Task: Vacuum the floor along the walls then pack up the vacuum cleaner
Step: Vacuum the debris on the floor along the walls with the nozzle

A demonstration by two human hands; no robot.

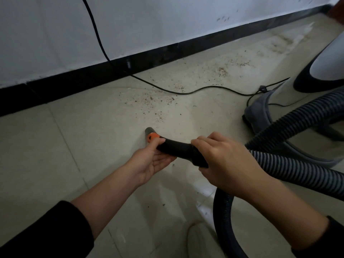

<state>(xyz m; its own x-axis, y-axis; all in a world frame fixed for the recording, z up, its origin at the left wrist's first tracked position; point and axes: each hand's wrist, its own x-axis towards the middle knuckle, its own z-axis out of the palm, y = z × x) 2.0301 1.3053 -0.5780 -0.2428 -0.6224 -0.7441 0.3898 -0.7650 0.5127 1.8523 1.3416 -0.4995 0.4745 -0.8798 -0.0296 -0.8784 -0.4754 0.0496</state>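
Head view: our right hand (223, 159) wraps the hose handle (176, 148) and our left hand (151, 162) pinches its front end, we judge to steady the nozzle (149, 131) low over the floor (55, 146), aiming at crumbs (154, 103) near the skirting (93, 79).

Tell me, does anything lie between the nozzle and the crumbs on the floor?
Nothing visible lies between the nozzle and the nearest crumbs. Farther on, a black cord crosses the floor before the wall.
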